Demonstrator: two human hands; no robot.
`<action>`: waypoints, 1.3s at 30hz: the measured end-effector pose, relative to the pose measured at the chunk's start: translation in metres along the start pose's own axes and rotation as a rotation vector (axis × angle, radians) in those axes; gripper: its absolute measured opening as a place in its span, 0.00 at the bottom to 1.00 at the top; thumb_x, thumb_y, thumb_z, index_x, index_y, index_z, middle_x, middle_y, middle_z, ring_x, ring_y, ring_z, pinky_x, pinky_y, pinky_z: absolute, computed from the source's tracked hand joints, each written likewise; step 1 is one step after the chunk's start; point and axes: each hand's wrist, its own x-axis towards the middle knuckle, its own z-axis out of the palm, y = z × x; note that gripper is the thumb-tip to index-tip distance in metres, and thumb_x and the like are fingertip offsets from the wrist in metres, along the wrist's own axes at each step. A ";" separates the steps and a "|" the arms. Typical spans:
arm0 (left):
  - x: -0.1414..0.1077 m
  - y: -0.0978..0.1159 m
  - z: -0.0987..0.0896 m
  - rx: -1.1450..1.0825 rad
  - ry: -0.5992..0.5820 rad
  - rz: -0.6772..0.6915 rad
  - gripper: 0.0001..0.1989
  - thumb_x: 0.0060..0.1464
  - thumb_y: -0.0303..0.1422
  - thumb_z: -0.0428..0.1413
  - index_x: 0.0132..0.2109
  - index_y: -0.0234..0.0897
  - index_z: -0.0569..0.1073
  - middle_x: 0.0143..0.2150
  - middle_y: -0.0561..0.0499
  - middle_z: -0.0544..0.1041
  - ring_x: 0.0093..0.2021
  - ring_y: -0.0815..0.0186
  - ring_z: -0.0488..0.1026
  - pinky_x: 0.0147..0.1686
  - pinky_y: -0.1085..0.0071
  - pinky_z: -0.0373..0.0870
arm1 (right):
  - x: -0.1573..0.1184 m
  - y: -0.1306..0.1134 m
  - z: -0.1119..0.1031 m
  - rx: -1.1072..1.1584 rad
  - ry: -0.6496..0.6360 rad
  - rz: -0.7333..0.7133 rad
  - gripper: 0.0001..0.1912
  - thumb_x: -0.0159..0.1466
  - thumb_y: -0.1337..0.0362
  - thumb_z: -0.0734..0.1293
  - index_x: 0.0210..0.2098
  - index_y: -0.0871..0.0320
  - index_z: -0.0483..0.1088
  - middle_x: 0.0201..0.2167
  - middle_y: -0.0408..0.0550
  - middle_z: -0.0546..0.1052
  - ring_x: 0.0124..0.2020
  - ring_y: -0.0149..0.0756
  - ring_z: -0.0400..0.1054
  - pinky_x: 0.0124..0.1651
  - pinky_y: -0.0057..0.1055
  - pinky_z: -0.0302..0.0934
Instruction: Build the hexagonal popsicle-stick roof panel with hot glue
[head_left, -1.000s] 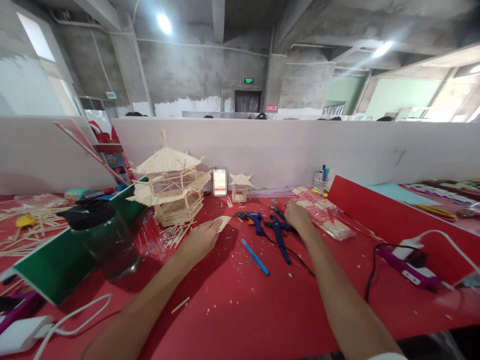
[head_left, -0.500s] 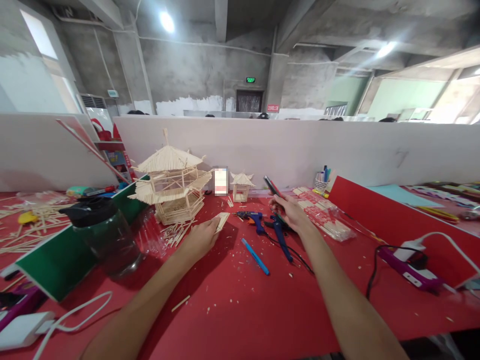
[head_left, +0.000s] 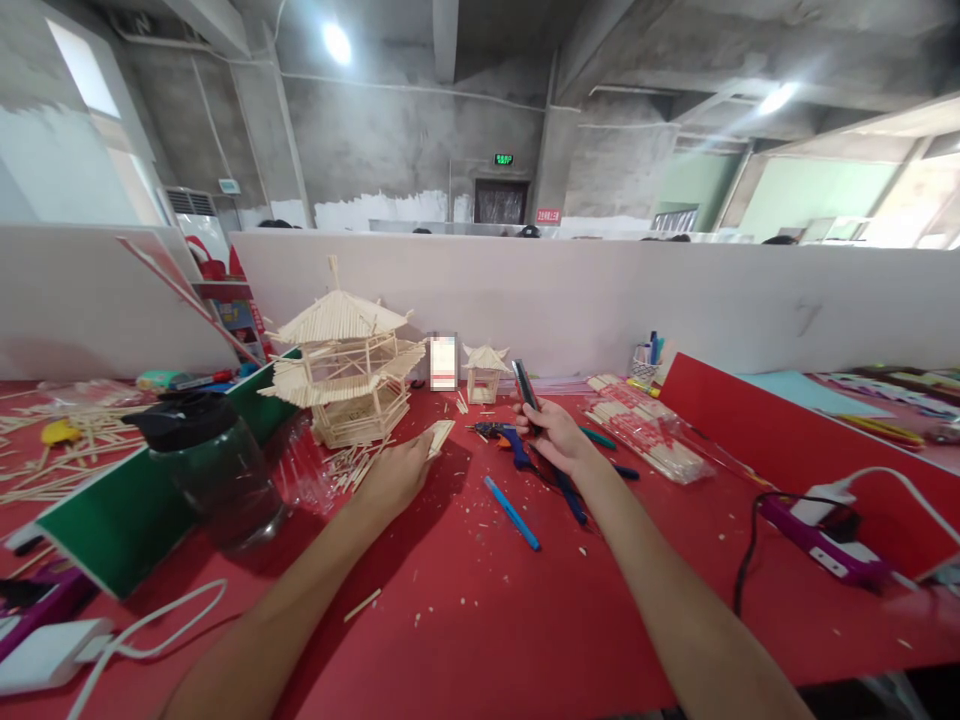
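- Head view: the right hand (head_left: 559, 432), down among the tools a second ago, has raised a dark slim tool (head_left: 524, 384), possibly a cutter, its fingers closed around it.
- The left hand (head_left: 397, 470) has stayed put, fingers pinching a flat wooden piece (head_left: 441, 437) just above or on the table (head_left: 465, 660); I cannot tell which. Both hands are now occupied, tool and piece apart.
- Between them lies a glue gun (head_left: 517, 449), with blue handles (head_left: 573, 498) partly under the right wrist; these could hinder movement.
- A large stick pagoda (head_left: 349, 375) and small pavilion (head_left: 485, 362) stand behind.
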 end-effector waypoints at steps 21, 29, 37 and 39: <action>0.000 -0.001 -0.002 0.021 -0.011 -0.013 0.24 0.64 0.30 0.41 0.65 0.33 0.59 0.52 0.35 0.76 0.48 0.50 0.76 0.45 0.61 0.68 | -0.014 0.025 0.025 -1.406 -0.177 -0.305 0.14 0.67 0.57 0.59 0.48 0.56 0.64 0.45 0.55 0.75 0.46 0.44 0.69 0.46 0.35 0.56; 0.001 0.000 -0.001 0.072 -0.046 0.004 0.23 0.65 0.31 0.40 0.65 0.34 0.57 0.52 0.37 0.76 0.49 0.53 0.76 0.46 0.61 0.68 | -0.015 0.030 0.040 -1.709 -0.237 -0.263 0.17 0.72 0.55 0.51 0.48 0.56 0.64 0.43 0.53 0.77 0.44 0.43 0.72 0.40 0.31 0.55; 0.000 0.008 -0.006 0.129 -0.037 -0.010 0.20 0.65 0.32 0.40 0.61 0.31 0.64 0.50 0.37 0.77 0.48 0.53 0.76 0.46 0.61 0.69 | -0.001 0.020 0.020 -1.936 -0.003 -0.017 0.18 0.71 0.54 0.54 0.50 0.60 0.64 0.44 0.60 0.77 0.45 0.48 0.72 0.42 0.36 0.59; -0.001 0.012 -0.006 0.123 -0.042 -0.014 0.19 0.65 0.31 0.41 0.59 0.31 0.65 0.50 0.37 0.77 0.48 0.53 0.77 0.46 0.62 0.69 | -0.001 0.013 0.014 -1.909 0.072 -0.024 0.19 0.71 0.53 0.53 0.49 0.60 0.65 0.42 0.58 0.78 0.44 0.47 0.73 0.42 0.35 0.58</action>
